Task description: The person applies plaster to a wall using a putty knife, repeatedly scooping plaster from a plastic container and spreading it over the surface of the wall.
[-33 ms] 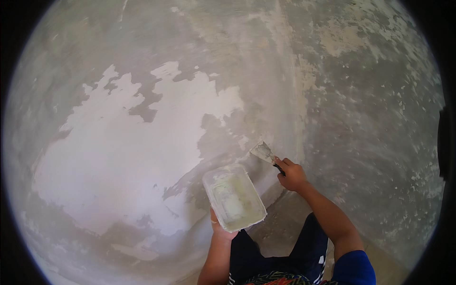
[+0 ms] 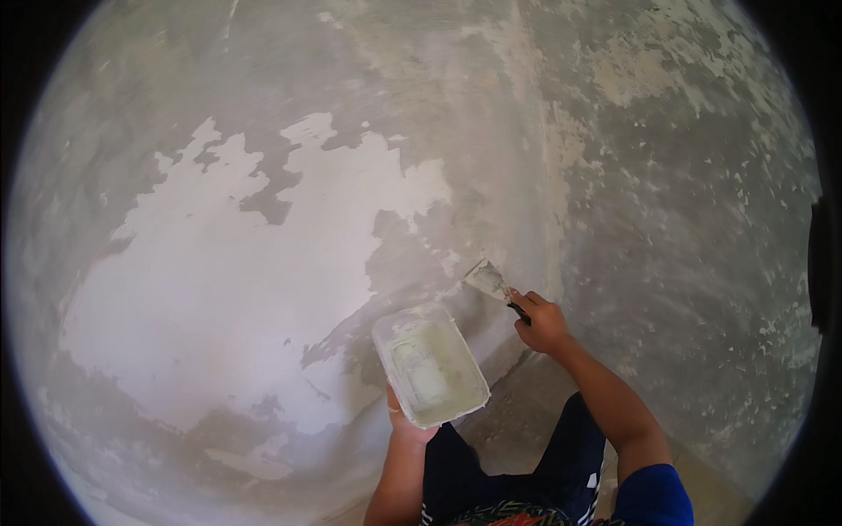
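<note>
Most of the left hand (image 2: pixel 405 422) is out of my sight beneath the pale tray (image 2: pixel 472 361), so how its fingers lie is hidden. The right hand (image 2: pixel 545 326) covers much of the handle of the scraper (image 2: pixel 488 280); whether the blade touches the wall (image 2: pixel 491 193), I can't tell. The left forearm (image 2: pixel 400 478), blue sleeve (image 2: pixel 653 498) and patterned shirt (image 2: pixel 517 519) are cut off at the lower edge. A dark shape (image 2: pixel 820 263), cropped at the far right, is unclear.

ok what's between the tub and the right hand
In the head view, just grey wall shows between the tub and the right hand.
</note>
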The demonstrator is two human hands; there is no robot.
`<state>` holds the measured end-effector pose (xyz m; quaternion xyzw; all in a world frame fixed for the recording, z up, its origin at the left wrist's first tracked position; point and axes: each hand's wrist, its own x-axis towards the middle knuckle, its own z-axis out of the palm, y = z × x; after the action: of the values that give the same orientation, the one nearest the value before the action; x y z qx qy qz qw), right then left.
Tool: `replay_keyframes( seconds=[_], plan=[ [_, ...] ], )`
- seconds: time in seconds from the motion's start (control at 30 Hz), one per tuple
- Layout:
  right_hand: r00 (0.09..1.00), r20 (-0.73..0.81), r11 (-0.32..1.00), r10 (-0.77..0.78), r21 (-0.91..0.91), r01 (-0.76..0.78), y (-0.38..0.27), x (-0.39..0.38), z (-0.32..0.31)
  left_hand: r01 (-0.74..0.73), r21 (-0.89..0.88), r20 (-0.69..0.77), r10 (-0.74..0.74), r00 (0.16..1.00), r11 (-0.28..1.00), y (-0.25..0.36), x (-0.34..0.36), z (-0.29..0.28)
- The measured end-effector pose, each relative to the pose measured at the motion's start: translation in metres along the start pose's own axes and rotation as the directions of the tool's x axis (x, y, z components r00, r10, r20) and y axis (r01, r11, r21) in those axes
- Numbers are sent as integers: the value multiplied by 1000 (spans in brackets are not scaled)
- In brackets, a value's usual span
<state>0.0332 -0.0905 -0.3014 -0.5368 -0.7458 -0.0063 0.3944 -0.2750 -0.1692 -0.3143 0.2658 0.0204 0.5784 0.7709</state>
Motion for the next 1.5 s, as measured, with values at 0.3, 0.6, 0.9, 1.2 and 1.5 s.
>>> replay_keyframes(
  seconds=[0.3, 0.6, 0.9, 1.2, 1.5],
  plan=[
    [934, -332, 975, 131, 213, -61, -44, 86, -51, 34, -3, -12, -35, 999, 999, 2, -3, 13],
    [989, -4, 969, 150, 197, -147, -26, 7, -19, -44, 46, -7, 44, 999, 998, -2, -6, 5],
    [848, -527, 950, -48, 237, 202, -72, 118, -60, -80, 50, 16, 79, 997, 996, 1, 7, 16],
    [930, -362, 995, 72, 90, -42, -78, 70, 75, 2, -247, 21, 4, 1000, 969, 8, 13, 5],
    [950, -312, 998, -17, 50, 34, -33, 42, -1, 30, -272, -22, -37, 999, 962, -2, 6, -5]
  ],
)
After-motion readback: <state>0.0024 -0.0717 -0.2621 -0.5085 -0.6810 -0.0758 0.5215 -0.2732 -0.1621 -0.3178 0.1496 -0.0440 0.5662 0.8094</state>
